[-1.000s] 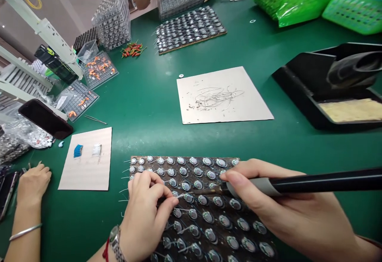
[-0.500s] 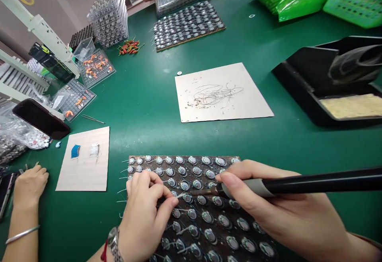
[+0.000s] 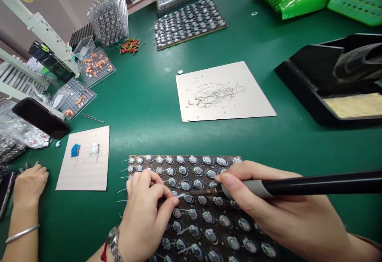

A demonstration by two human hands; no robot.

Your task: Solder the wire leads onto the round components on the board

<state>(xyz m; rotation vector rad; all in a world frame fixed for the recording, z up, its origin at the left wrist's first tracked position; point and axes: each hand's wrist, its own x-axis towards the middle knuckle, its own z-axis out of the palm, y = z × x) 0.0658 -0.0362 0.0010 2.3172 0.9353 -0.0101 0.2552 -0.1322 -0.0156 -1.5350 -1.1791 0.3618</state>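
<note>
A dark board (image 3: 215, 210) carries rows of small round metal components, several with thin wires sticking out at the left edge. My left hand (image 3: 149, 206) rests over its left side, thumb and forefinger pinching a short white wire (image 3: 181, 195) at one of the round components (image 3: 188, 198). In my right hand (image 3: 286, 210) is a soldering iron (image 3: 265, 187), gripped like a pen by its grey collar. The iron's dark tip points left and meets the component by the wire end; whether it touches cannot be made out.
A card with blue and white wire pieces (image 3: 61, 174) lies left, near a phone (image 3: 40, 117) and another person's hand (image 3: 31, 182). Ahead is a card with loose solder wire (image 3: 227, 111); at right, a black iron stand with sponge (image 3: 298, 79). Another loaded board (image 3: 191, 23) lies further back.
Both hands, the wire and the soldering iron keep almost the same place. The whole view has shifted only very slightly.
</note>
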